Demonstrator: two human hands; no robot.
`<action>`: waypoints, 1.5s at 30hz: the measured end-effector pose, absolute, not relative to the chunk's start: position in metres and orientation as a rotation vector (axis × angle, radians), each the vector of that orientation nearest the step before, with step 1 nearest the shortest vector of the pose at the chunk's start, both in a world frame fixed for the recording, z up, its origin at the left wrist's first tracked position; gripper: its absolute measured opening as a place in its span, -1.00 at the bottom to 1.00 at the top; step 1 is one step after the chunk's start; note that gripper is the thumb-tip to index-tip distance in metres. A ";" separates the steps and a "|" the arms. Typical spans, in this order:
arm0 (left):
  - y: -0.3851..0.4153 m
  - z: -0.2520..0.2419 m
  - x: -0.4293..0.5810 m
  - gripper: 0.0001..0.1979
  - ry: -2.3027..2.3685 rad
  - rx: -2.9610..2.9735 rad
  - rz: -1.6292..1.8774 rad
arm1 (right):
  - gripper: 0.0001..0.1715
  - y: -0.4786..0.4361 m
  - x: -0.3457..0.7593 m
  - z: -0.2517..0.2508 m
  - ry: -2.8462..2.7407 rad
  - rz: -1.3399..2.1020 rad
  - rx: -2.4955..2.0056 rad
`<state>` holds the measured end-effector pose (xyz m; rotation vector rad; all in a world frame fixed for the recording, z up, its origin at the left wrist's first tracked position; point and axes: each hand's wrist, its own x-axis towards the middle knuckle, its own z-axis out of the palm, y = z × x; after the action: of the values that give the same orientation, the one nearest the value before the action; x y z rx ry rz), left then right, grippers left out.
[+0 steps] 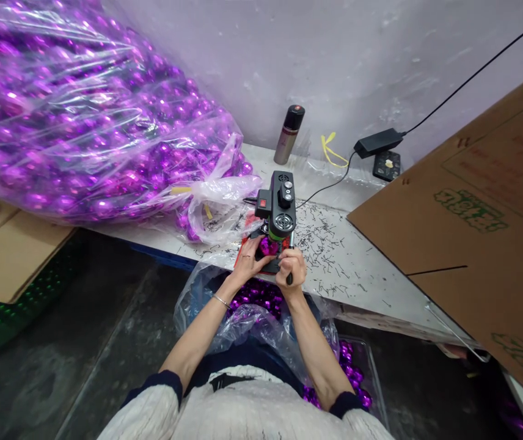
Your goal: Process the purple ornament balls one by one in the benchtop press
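A small black bench machine (283, 201) with a fan grille, knobs and a red switch stands near the table's front edge. Under its head sits a shiny purple bauble (269, 246). My left hand (248, 261) curves around the bauble's left and front side, thumb and fingers against it. To the right of the machine, my right hand (291, 266) is wrapped round a lever handle (289, 279), whose black end pokes out below the fist. Below the table edge, more purple baubles (259, 297) lie in an open clear bag (213, 318) at my lap.
A big tied clear bag of purple baubles (106, 122) fills the left. A spray can (289, 134), yellow tie (332, 151), power adapter (379, 142) and phone-like object (387, 165) are behind. Dark bits (323, 244) litter the table. At right stands a cardboard box (463, 226).
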<state>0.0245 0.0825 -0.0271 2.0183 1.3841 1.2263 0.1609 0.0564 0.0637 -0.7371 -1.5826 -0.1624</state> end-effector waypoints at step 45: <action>0.218 0.092 -0.118 -0.51 2.437 1.951 0.773 | -0.68 0.045 0.164 0.097 -1.541 0.048 -0.896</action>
<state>-0.1182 0.2177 0.0922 1.9508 2.4368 0.7729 0.1637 0.0446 0.0969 -0.8957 -1.5410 0.0477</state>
